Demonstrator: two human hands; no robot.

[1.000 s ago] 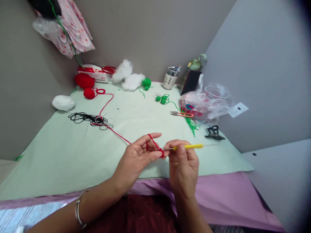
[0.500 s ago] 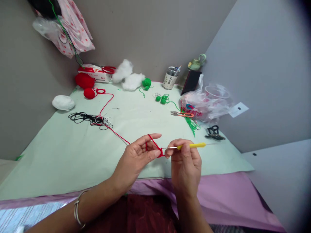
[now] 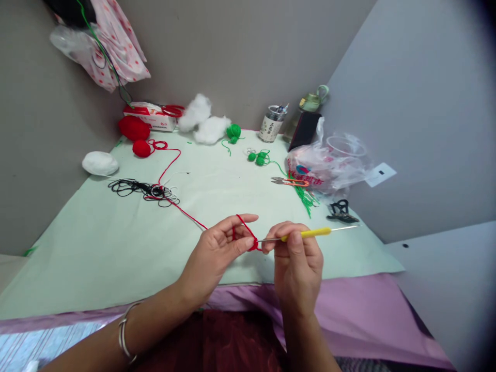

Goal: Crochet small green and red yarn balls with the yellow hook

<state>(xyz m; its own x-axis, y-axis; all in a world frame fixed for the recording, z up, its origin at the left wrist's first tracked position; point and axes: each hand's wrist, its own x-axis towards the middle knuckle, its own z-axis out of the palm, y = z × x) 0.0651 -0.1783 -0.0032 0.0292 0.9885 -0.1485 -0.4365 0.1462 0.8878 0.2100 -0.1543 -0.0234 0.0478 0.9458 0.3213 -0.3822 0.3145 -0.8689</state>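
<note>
Over the pale green cloth-covered table (image 3: 225, 181) near its front edge, left hand (image 3: 215, 251) pinches small red yarn piece (image 3: 254, 244); right hand (image 3: 297, 261) grips yellow-handled metal crochet hook (image 3: 314, 233), tip at the piece. Hook sits further right than a second ago, likely mid-stitch. Tabletop room stretches from hands to orange-handled metal snips (image 3: 295, 183).

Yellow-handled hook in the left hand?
No, the right hand grips the yellow-handled hook, while the left hand pinches the small red yarn piece.
</note>
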